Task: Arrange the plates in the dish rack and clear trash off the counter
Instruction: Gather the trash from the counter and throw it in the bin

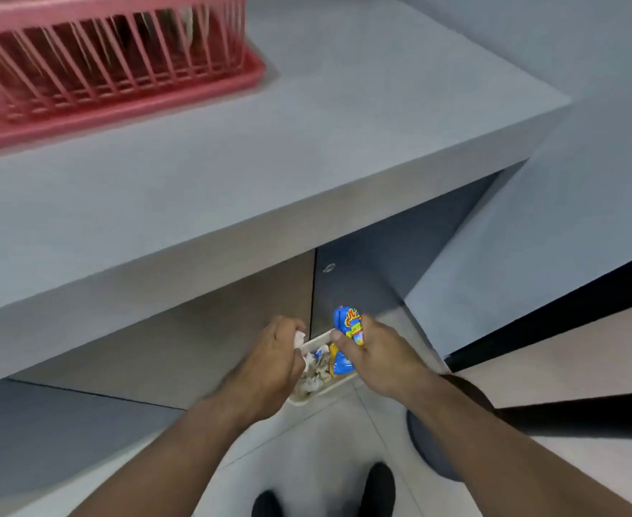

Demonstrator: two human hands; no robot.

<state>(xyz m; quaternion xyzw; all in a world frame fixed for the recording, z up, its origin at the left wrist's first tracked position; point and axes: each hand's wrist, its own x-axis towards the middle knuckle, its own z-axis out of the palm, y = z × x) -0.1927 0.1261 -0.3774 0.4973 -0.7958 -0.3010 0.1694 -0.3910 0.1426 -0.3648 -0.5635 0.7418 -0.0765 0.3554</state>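
Note:
Both hands are below the counter edge, over a small white bin [308, 399] on the floor that holds crumpled paper and wrappers. My left hand [273, 363] pinches a small white crumpled scrap [299, 338] above the bin's left side. My right hand [374, 352] grips a blue and yellow snack wrapper [348, 322], whose lower end hangs into the bin. A pink dish rack [128, 95] stands on the counter at the top left; blurred plates show behind its bars.
The grey counter [307, 151] ends at a corner on the right. Cabinet doors [351, 285] stand under it, right behind the bin. A dark round stool seat [452, 434] sits beside my right forearm. My shoes [379, 486] are on the tiled floor.

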